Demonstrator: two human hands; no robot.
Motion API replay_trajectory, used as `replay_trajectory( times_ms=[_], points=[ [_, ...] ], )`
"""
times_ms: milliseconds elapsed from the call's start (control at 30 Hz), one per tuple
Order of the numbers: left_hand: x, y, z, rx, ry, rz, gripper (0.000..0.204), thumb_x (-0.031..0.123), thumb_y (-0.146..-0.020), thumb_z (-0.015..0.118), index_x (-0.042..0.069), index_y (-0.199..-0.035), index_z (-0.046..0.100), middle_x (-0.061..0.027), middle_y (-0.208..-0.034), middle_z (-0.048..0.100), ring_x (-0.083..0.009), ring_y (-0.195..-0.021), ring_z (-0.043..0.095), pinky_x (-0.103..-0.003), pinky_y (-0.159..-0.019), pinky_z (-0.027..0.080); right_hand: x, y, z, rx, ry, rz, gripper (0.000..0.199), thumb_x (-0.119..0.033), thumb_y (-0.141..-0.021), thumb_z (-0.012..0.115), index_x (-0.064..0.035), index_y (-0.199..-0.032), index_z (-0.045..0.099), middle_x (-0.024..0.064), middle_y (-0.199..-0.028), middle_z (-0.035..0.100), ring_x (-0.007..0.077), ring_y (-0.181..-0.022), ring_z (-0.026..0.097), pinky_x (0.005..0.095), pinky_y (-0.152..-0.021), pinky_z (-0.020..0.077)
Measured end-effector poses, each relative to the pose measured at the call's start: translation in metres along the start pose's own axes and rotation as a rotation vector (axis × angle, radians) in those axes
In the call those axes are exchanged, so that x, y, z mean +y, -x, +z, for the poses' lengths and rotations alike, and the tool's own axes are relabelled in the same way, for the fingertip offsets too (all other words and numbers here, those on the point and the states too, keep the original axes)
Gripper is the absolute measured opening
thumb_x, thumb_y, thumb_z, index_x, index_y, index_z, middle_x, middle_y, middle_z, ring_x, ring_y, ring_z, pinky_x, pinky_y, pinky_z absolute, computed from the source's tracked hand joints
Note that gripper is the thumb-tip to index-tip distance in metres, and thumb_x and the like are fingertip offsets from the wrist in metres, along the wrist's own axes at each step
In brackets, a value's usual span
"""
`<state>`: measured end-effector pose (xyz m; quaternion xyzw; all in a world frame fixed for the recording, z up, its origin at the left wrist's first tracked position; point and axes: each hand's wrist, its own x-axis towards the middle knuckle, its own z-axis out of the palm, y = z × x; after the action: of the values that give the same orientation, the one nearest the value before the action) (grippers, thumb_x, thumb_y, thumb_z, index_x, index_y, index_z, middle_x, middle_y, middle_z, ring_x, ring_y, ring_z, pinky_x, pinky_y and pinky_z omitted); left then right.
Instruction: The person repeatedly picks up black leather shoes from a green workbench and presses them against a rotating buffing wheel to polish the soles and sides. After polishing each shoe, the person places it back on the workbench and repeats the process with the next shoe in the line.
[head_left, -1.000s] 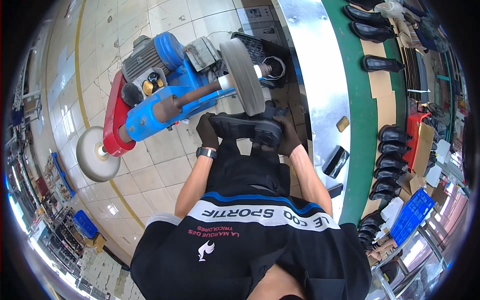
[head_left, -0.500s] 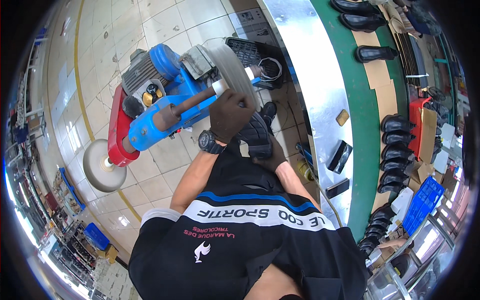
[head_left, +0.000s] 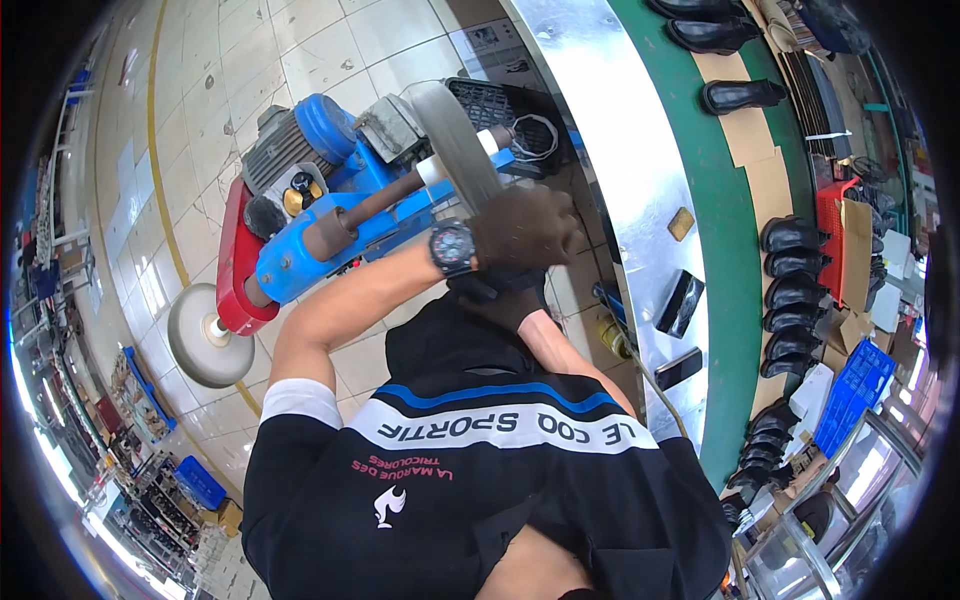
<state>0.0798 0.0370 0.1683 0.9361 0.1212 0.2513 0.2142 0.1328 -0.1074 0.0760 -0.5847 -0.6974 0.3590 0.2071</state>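
Note:
My left hand (head_left: 525, 228), in a dark brown glove with a black watch at the wrist, is just below the spinning grey wheel (head_left: 455, 140) of a blue and red polishing machine (head_left: 330, 225). Its fingers are curled, slightly blurred, over a black shoe (head_left: 522, 280). My gloved right hand (head_left: 503, 307) is closed around the shoe from underneath, close to my lap. Most of the shoe is hidden by the left hand, and whether it touches the wheel cannot be seen.
A second, pale wheel (head_left: 210, 335) sits at the machine's left end. On the right runs a metal-edged green bench (head_left: 725, 210) with rows of black shoes (head_left: 790, 265) and two black phone-like slabs (head_left: 682, 305). A black crate (head_left: 480, 100) stands behind the wheel.
My left hand has moved right and nearer me, and now covers most of the shoe. The right hand has shifted left, and the shoe's sole no longer shows.

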Motion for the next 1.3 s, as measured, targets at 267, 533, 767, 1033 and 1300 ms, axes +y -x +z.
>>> replay_trajectory(
  times_ms=[267,533,767,1033,1300],
  points=[
    [0.076,-0.003,0.002,-0.152,0.115,0.511,0.014,0.021,-0.068,0.065,0.008,-0.065,0.062,-0.0074,-0.072,0.059,-0.0231,-0.066,0.06,-0.035,-0.053,0.049,0.007,0.02,-0.066,0.007,-1.109,0.656,0.042,-0.031,-0.082,0.068,-0.0041,-0.113,0.059,0.0105,-0.102,0.065,0.0233,-0.09,0.064,0.0366,-0.083,0.0529],
    [0.069,0.112,0.017,0.57,0.623,-0.937,0.044,0.034,-0.093,0.059,0.004,-0.124,0.055,-0.0126,-0.107,0.061,-0.0283,-0.096,0.061,-0.039,-0.075,0.05,-0.023,0.026,-0.103,-0.082,-1.898,0.982,0.042,-0.026,-0.081,0.064,-0.0005,-0.114,0.058,0.0186,-0.1,0.067,0.0296,-0.081,0.068,0.0429,-0.074,0.0581],
    [-0.031,0.125,0.105,0.489,1.275,-1.449,0.065,0.053,-0.098,0.034,0.001,-0.137,0.044,-0.0186,-0.124,0.058,-0.0276,-0.113,0.056,-0.041,-0.097,0.045,0.024,-0.017,-0.021,0.121,-1.903,1.019,0.039,-0.023,-0.077,0.067,-0.0021,-0.109,0.06,0.0119,-0.097,0.067,0.0269,-0.086,0.066,0.0411,-0.082,0.0552],
    [-0.062,0.21,0.171,0.979,1.95,-1.4,0.033,0.024,-0.098,0.044,-0.002,-0.111,0.06,-0.0095,-0.096,0.067,-0.025,-0.082,0.064,-0.029,-0.078,0.05,0.003,-0.02,-0.009,-0.037,-1.59,1.107,0.03,-0.025,-0.078,0.07,-0.0057,-0.1,0.065,0.0048,-0.09,0.068,0.016,-0.078,0.065,0.028,-0.077,0.0528],
    [0.047,0.186,0.092,0.422,0.105,-1.085,0.035,0.024,-0.092,0.055,0.005,-0.122,0.058,-0.0164,-0.112,0.057,-0.0242,-0.107,0.055,-0.035,-0.09,0.046,-0.013,0.031,-0.075,-0.227,-0.731,0.67,0.098,-0.038,-0.07,0.077,0.0019,-0.143,0.025,0.0204,-0.115,0.061,0.0306,-0.101,0.063,0.0362,-0.09,0.0491]
  ],
)
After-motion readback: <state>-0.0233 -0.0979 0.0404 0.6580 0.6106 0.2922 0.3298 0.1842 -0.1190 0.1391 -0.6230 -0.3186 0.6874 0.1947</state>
